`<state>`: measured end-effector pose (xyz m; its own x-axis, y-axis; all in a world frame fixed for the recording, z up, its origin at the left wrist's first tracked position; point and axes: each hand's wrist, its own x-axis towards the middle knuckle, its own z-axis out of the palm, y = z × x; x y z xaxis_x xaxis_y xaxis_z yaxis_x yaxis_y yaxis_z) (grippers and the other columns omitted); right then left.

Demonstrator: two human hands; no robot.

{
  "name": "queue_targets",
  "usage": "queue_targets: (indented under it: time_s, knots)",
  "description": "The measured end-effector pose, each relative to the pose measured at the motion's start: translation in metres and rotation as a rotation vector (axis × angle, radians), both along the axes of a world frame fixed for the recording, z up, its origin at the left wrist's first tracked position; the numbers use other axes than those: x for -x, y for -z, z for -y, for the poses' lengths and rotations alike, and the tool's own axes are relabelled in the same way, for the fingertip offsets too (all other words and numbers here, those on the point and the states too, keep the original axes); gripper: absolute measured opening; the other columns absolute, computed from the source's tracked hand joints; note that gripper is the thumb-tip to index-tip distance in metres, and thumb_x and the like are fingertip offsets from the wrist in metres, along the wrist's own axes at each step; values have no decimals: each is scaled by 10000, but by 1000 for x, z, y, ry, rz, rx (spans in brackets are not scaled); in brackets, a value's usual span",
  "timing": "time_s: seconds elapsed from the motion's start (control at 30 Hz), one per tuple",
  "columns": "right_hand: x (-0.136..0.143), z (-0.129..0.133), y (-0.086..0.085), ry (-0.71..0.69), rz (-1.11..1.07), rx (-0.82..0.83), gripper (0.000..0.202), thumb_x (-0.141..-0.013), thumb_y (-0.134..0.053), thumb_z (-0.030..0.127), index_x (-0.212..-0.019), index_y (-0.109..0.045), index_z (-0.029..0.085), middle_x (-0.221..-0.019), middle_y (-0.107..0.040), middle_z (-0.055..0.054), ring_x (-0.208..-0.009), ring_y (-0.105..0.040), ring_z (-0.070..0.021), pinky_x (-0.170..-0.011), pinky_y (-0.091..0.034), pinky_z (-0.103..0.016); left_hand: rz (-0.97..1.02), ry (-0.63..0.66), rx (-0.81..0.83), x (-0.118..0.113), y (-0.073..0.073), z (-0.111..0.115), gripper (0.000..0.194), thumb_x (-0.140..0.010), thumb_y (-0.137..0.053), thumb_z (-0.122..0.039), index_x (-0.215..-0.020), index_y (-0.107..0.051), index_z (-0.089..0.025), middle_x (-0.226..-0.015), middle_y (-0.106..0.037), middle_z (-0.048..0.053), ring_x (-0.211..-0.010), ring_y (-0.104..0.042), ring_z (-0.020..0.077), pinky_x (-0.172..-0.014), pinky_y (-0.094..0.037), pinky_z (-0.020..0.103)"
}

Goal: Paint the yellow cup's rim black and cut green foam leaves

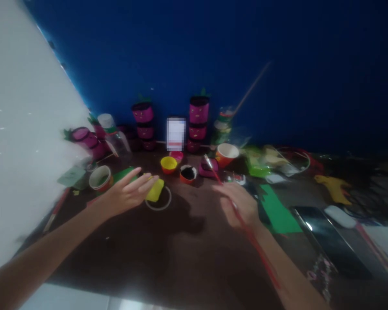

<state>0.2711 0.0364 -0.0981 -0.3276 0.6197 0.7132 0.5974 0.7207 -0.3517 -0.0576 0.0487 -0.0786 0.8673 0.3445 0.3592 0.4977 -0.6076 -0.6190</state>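
On a dark brown counter (168, 249), the right hand (241, 206) pinches a slim red paintbrush (217, 175) near a low magenta cup (204, 172), the left hand's (132, 193) extended fingers meet a small yellow block (154, 193), seemingly undecorated, grip unclear, and stacked magenta-and-black figures (198, 131) behind look finished.

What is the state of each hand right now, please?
Left hand: fingers extended at the yellow piece; whether it grips cannot be told.
Right hand: closed, holding the red paintbrush.

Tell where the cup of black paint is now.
In the head view, the cup of black paint stands near the centre, just right of the yellow cup and left of the paintbrush in the right hand.
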Motion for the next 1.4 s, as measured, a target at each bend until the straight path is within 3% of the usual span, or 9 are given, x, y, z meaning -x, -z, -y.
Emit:
queue_targets:
  time_s: [0.1, 0.17, 0.33, 0.47, 0.6, 0.77, 1.07, 1.27, 1.4]
  knots:
    - [-6, -10, 11, 58, 145, -97, 313, -801, -467, 141, -1096, -564, 176, -804, -644, -87, -711, -588, -223, -642, -473, -371, -31, 15, -36, -2, -5, 2, 334, -816, -499, -106, -1133, -574, -180, -1261, -535, 2, -1161, -476, 151, -1122, -253, 370]
    - [-10, -18, 16, 111, 186, -133, 241, -796, -490, 148, -1016, -582, 175, -747, -630, -79, -677, -576, -215, -627, -471, -359, -50, 34, -72, -3, -8, 3, 323, -826, -488, -105, -1130, -577, -166, -1259, -534, -2, -1164, -474, 143, -1129, -240, 361]
    - [-16, -34, 18, -25, 175, 3, 228, -794, -489, 139, -988, -607, 170, -857, -648, -102, -768, -598, -214, -698, -501, -377, -88, 40, -130, -7, -13, 1, 295, -830, -475, -84, -1076, -611, -175, -1218, -568, -16, -1146, -484, 129, -1129, -260, 341]
    - [-16, -45, 24, 45, -138, 259, 198, -794, -528, 204, -965, -628, 189, -891, -669, -81, -821, -618, -208, -769, -498, -395, -70, 59, -143, -8, -14, -1, 295, -824, -466, -65, -1051, -622, -170, -1185, -591, -4, -1130, -492, 130, -1112, -304, 341]
    - [-14, -63, 38, 118, -804, 621, 167, -711, -663, 303, -815, -631, 176, -741, -686, -40, -670, -636, -153, -621, -512, -285, -25, 54, -60, -8, -12, -1, 309, -801, -493, -65, -1055, -621, -183, -1192, -588, 11, -1146, -479, 132, -1096, -325, 323]
    - [-9, -79, 44, 123, -1402, 818, 227, -546, -790, 244, -678, -643, 132, -596, -650, -13, -516, -575, -77, -476, -449, -181, -60, 42, -97, -8, -9, -3, 301, -796, -509, -92, -1065, -616, -175, -1226, -565, 12, -1177, -454, 148, -1100, -321, 350]
    - [-7, -90, 48, 143, -1594, 966, 325, -460, -839, 181, -622, -560, 138, -484, -539, 57, -389, -402, -11, -299, -253, -109, -96, 36, -136, -12, -8, -6, 305, -834, -455, -115, -1088, -612, -176, -1297, -517, 3, -1218, -411, 142, -1094, -334, 343]
    - [-6, -93, 50, 148, -1622, 1024, 334, -522, -819, 173, -606, -496, 165, -451, -472, 87, -357, -375, -10, -281, -245, -111, -127, 55, -54, -13, -5, -7, 356, -844, -424, -98, -1158, -572, -178, -1317, -494, -1, -1258, -364, 131, -1097, -324, 312]
    - [-7, -91, 51, 124, -1607, 1061, 318, -549, -808, 184, -609, -496, 165, -441, -423, 94, -353, -352, -6, -283, -244, -107, -76, 58, 76, -18, -7, -7, 435, -816, -460, -63, -1213, -535, -223, -1265, -541, -7, -1218, -418, 116, -1076, -347, 257]
